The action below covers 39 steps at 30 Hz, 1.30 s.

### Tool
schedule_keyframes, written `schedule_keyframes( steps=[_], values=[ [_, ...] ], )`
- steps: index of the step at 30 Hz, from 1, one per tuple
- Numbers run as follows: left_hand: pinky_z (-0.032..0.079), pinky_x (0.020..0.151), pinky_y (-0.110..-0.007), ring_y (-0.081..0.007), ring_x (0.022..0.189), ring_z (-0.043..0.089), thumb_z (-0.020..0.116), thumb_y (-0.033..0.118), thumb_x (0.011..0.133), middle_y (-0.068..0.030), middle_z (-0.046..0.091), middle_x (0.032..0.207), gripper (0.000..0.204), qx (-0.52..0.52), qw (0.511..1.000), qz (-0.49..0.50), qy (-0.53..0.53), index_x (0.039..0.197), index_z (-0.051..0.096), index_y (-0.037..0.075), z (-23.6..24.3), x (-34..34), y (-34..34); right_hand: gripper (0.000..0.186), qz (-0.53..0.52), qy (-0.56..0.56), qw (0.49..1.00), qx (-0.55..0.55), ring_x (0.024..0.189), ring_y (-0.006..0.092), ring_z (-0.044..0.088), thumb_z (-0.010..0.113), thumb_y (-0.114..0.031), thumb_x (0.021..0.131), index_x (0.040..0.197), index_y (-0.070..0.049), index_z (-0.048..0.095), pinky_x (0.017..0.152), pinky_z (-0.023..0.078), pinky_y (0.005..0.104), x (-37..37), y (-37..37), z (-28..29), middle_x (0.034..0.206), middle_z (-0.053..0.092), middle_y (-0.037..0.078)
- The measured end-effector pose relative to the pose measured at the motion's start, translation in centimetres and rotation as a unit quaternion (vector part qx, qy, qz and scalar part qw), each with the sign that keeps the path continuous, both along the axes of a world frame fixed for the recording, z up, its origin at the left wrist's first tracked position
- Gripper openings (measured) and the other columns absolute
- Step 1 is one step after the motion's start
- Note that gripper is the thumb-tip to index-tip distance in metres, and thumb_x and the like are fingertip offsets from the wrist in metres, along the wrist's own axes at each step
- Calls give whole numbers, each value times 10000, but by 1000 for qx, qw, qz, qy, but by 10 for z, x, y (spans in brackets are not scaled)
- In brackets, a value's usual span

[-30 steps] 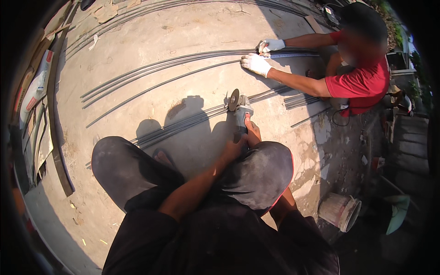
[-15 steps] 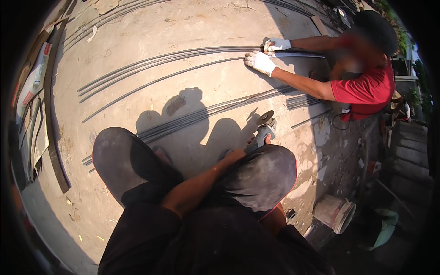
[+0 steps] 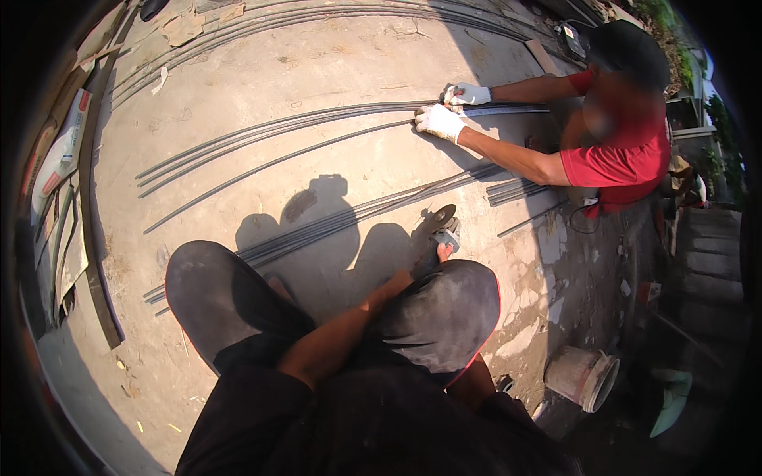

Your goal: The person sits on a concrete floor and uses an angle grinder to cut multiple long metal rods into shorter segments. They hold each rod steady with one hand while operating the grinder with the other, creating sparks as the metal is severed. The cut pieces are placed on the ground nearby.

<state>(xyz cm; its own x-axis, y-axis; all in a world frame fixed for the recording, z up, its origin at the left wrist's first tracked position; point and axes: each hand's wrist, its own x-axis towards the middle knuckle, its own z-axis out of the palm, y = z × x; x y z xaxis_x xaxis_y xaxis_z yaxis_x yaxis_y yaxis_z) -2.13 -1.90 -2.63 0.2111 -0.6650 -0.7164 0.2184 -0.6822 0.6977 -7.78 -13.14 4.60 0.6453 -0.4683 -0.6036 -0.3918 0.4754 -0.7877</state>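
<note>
**Angle grinder held over steel rods on a concrete yard**

The angle grinder [image 3: 441,228] sits in our hand [image 3: 439,255], fingers wrapped closed around its body, the round disc tilted up just beyond the fingertips. Only one of our forearms shows, running up between our two dark-trousered knees to that hand; we cannot tell for certain which hand it is, and our other hand is out of sight. The grinder's disc hangs just above a bundle of long steel rods [image 3: 333,226] that passes right under and ahead of the fingers, slanting away to either side across the concrete ground [image 3: 262,71].

Well beyond our fingertips, a second bundle of rods [image 3: 270,131] curves across the ground. A co-worker in a red shirt [image 3: 623,163] crouches off to the right of our fingers, reaching over with both arms. Their white-gloved hands [image 3: 439,121] press down on that far bundle, one just behind the other.

Behind our fingers and to the right, a pale bucket [image 3: 582,377] lies tipped on the ground. Far to the left of our fingers, boards and flat scrap [image 3: 75,206] line the edge of the yard.
</note>
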Motion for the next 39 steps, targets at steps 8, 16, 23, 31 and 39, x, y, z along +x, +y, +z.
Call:
schedule_keyframes(
  steps=[8, 16, 23, 31, 39],
  values=[
    [546, 922, -446, -338, 1076, 735, 709, 535, 927, -241, 751, 1095, 561, 9, 999, -36, -23, 1191, 753, 42, -2, 3, -2, 462, 13, -21, 1000, 8, 884, 180, 689, 739, -365, 963, 1216, 8, 641, 790, 551, 330, 6, 9, 6, 996, 725, 93],
    [544, 931, -463, -350, 1083, 734, 678, 511, 957, -255, 748, 1095, 508, 31, 974, -165, -154, 1190, 758, 66, 68, 64, 11, 472, 16, -45, 999, 8, 890, 188, 693, 756, -355, 944, 1218, 12, 640, 796, 553, 334, 2, 6, 12, 995, 727, 94],
    [549, 861, -488, -373, 957, 721, 725, 536, 935, -163, 761, 962, 446, -114, 916, -98, -372, 1099, 770, 124, 289, 167, 53, 483, 8, -54, 998, -3, 896, 194, 696, 771, -347, 928, 1220, 15, 640, 802, 555, 337, -7, -6, 21, 993, 729, 96],
    [597, 852, -468, -365, 990, 752, 752, 413, 891, -185, 771, 1018, 393, 4, 850, -373, -371, 1042, 780, 52, 218, 164, 75, 496, 89, -89, 982, -143, 902, 202, 699, 788, -337, 910, 1222, 18, 639, 808, 557, 341, 30, -20, 28, 991, 731, 98],
    [599, 894, -462, -342, 1095, 746, 712, 268, 893, -177, 784, 1077, 278, -50, 784, -540, -302, 1035, 807, 48, 194, 83, 53, 606, 394, 143, 771, -480, 1098, 449, 693, 815, -241, 778, 1267, -9, 543, 937, 551, 515, 122, -81, 157, 1111, 721, 287]
  ],
)
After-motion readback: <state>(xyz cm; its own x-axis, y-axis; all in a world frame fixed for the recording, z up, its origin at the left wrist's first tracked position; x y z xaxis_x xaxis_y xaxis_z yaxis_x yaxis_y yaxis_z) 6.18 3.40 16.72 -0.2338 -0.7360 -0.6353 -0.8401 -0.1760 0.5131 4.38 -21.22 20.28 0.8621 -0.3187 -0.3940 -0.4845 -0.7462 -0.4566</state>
